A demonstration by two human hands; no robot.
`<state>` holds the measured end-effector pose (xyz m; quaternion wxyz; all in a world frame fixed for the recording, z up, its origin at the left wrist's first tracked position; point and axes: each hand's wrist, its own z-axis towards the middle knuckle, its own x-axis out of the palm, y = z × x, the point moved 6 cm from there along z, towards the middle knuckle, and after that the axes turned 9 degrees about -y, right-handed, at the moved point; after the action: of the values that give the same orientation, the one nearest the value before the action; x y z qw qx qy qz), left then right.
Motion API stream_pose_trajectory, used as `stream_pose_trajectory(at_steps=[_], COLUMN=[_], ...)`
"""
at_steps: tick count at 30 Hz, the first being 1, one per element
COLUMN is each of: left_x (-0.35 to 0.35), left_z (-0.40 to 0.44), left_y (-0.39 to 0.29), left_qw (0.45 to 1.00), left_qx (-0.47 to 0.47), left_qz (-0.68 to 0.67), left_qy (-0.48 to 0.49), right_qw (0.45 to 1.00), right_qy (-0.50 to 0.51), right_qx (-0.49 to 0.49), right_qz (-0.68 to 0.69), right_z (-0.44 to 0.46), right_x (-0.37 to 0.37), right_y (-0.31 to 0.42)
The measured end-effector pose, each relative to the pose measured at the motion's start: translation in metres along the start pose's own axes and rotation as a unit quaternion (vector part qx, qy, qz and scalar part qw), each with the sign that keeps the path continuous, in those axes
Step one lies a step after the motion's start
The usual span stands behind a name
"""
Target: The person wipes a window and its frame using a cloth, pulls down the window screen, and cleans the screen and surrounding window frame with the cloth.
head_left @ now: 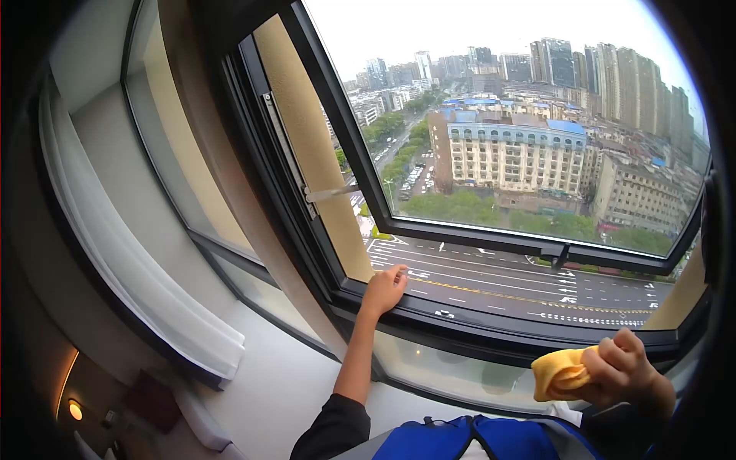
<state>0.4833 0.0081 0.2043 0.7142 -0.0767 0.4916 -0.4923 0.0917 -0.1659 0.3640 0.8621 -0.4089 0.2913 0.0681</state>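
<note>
My right hand [625,368] is closed around a bunched yellow cloth [558,374], held just inside the window near its lower right corner. My left hand [386,290] is at the lower left of the window opening, over the black window frame [475,323]. Its fingers are curled together, and whatever may be in them is hidden. Beyond both hands, the black-framed window sash [491,241] is tilted outward, with a handle [561,255] on its bottom rail. A metal stay arm [331,193] joins the sash to the left side of the frame.
Below the opening lies a wide road [491,280], far down. A fixed glass pane [452,364] runs under the frame. To the left are a white curtain [138,253] and a pale ledge [268,383]. A lit lamp [74,410] shows at lower left.
</note>
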Motion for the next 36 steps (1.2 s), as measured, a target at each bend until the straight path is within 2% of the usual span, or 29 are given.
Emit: stream_pose_trajectory(at_steps=[2,4,7,8,9,13,16,18,19,22,23,24,28,30,34,36], left_x=[0.0,0.002,0.006,0.005,0.005,0.015,0.053,0.077,0.088,0.084,0.084,0.081,0.08,0.08,0.076,0.078], left_z=[-0.001,0.001,0.006,0.004,-0.001,-0.018,-0.073,-0.102,-0.104,-0.11,-0.11,-0.115,-0.129,-0.13,-0.13,-0.13], left_y=[0.003,0.006,0.011,0.006,0.008,-0.021,-0.123,-0.174,-0.176,-0.173,-0.17,-0.17,-0.167,-0.166,-0.172,-0.171], left_qw=[0.999,0.998,0.998,0.999,0.999,0.986,0.982,0.964,0.953,0.927,0.924,0.915,0.893,0.89,0.908,0.928], left_qx=[0.009,0.005,-0.006,0.025,0.006,0.022,0.121,0.237,0.256,0.282,0.284,0.3,0.293,0.288,0.245,0.211], left_qz=[0.011,0.044,0.055,0.039,0.048,0.142,0.144,0.09,0.078,0.025,0.011,0.0,0.053,0.019,0.011,0.026], left_qy=[-0.033,-0.044,-0.005,-0.008,-0.001,-0.08,0.021,-0.075,-0.14,-0.245,-0.255,-0.27,-0.339,-0.353,-0.339,-0.305], right_qw=[0.989,0.965,0.876,0.847,0.83,0.803,0.773,0.737,0.73,0.668,0.698,0.699,0.723,0.686,0.695,0.682], right_qy=[-0.06,-0.031,-0.104,-0.131,-0.161,-0.288,-0.332,-0.354,-0.36,-0.35,-0.328,-0.313,-0.259,-0.26,-0.19,-0.191], right_qx=[0.095,0.212,0.419,0.47,0.499,0.52,0.534,0.543,0.566,0.622,0.615,0.62,0.611,0.637,0.654,0.657], right_qz=[-0.094,-0.151,-0.216,-0.211,-0.188,-0.049,0.083,0.19,0.135,0.213,0.162,0.17,0.192,0.236,0.231,0.256], right_z=[-0.059,-0.129,-0.258,-0.292,-0.316,-0.357,-0.358,-0.355,-0.354,-0.363,-0.355,-0.35,-0.329,-0.323,-0.313,-0.318], right_x=[-0.016,-0.026,-0.022,-0.018,-0.011,0.013,0.029,0.043,0.042,0.053,0.049,0.048,0.046,0.046,0.041,0.043], right_y=[0.007,0.013,0.021,0.021,0.015,-0.02,-0.043,-0.048,-0.046,-0.054,-0.055,-0.055,-0.054,-0.051,-0.054,-0.053])
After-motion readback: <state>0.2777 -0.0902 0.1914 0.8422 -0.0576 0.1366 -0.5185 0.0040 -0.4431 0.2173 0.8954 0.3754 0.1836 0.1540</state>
